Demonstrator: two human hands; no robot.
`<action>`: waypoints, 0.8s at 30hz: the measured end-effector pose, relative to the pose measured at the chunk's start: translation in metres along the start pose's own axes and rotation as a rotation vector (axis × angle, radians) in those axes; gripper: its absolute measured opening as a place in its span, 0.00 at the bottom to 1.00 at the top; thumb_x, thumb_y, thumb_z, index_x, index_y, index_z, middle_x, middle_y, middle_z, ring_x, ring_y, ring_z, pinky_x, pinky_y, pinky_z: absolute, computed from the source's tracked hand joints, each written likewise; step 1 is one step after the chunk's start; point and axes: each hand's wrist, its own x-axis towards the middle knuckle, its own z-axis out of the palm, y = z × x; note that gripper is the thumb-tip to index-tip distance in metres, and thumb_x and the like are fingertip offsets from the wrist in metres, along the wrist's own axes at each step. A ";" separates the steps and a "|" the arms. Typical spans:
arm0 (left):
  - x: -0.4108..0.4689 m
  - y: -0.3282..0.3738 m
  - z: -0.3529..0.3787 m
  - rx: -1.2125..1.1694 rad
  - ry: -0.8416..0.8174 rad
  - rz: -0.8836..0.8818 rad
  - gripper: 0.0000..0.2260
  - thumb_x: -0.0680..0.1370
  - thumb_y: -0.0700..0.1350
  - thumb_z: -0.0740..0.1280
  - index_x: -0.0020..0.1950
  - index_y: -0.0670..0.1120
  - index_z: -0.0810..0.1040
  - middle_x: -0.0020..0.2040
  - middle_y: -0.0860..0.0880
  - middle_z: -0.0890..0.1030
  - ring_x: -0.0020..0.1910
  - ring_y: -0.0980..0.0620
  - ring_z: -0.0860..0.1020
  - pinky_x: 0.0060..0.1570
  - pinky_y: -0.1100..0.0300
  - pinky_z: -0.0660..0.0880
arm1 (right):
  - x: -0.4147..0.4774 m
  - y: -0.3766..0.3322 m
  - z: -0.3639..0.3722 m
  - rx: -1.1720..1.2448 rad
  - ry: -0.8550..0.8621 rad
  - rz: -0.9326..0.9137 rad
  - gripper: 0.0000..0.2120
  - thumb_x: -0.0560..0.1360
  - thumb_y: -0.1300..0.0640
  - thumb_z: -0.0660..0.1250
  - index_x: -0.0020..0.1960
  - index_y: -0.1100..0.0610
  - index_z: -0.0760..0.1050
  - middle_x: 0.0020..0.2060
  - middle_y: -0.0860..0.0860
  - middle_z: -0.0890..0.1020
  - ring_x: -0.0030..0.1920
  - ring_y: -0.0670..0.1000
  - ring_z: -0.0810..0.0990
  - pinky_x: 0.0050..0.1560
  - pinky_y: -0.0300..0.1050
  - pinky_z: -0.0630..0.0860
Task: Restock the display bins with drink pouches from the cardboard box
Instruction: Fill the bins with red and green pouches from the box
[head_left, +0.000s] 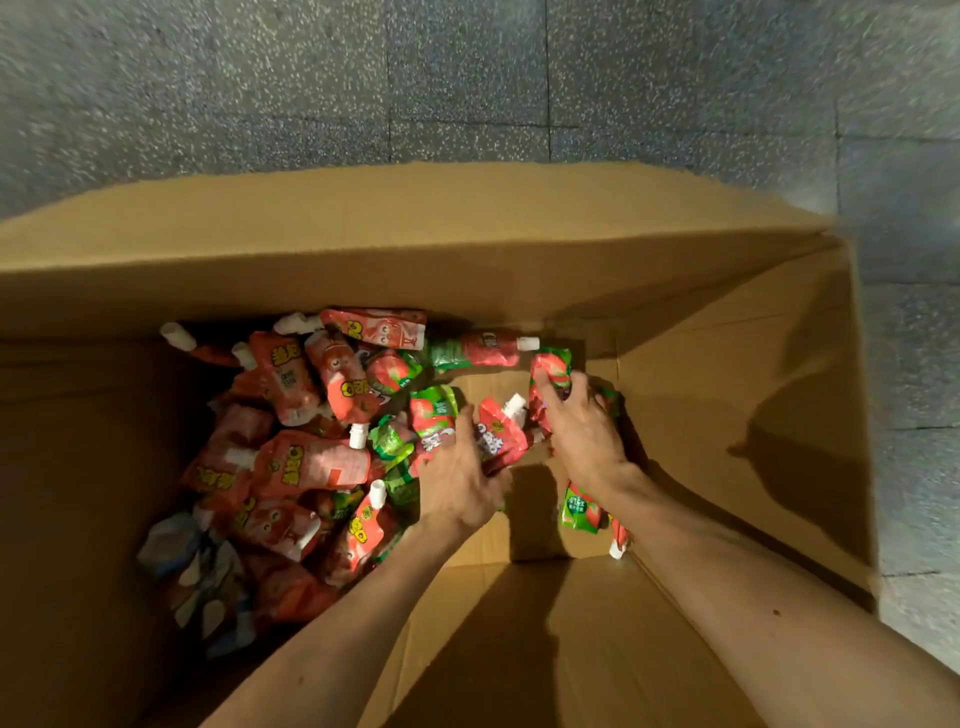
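I look down into a large open cardboard box. Several red and green drink pouches with white spouts lie heaped in its left half. My left hand reaches into the heap's right edge and grips a red pouch with a white cap. My right hand is just to the right of it, its fingers curled round a red and green pouch. Both forearms come in from the bottom right.
A green pouch and a red one lie under my right forearm on the bare box bottom. A few pale pouches sit at the heap's lower left. Speckled grey floor tiles surround the box. No display bins are in view.
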 end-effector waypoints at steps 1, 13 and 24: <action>-0.005 -0.004 -0.005 -0.053 -0.008 -0.039 0.35 0.75 0.52 0.71 0.77 0.48 0.58 0.57 0.49 0.81 0.57 0.44 0.78 0.63 0.44 0.70 | -0.003 -0.003 -0.001 0.034 -0.004 -0.005 0.50 0.72 0.68 0.71 0.81 0.49 0.43 0.67 0.61 0.58 0.64 0.64 0.71 0.63 0.62 0.74; -0.083 -0.015 -0.086 -0.971 0.030 -0.258 0.10 0.72 0.33 0.73 0.51 0.42 0.80 0.38 0.52 0.85 0.39 0.51 0.84 0.36 0.60 0.79 | -0.084 -0.032 -0.059 0.691 -0.055 -0.025 0.36 0.70 0.52 0.78 0.74 0.47 0.68 0.72 0.52 0.71 0.72 0.55 0.68 0.68 0.51 0.67; -0.248 0.012 -0.143 -1.429 0.381 -0.134 0.18 0.66 0.38 0.74 0.55 0.40 0.81 0.49 0.38 0.85 0.44 0.42 0.83 0.44 0.52 0.81 | -0.196 -0.054 -0.146 1.548 -0.522 -0.206 0.24 0.67 0.49 0.71 0.61 0.57 0.78 0.49 0.53 0.86 0.48 0.51 0.86 0.45 0.50 0.82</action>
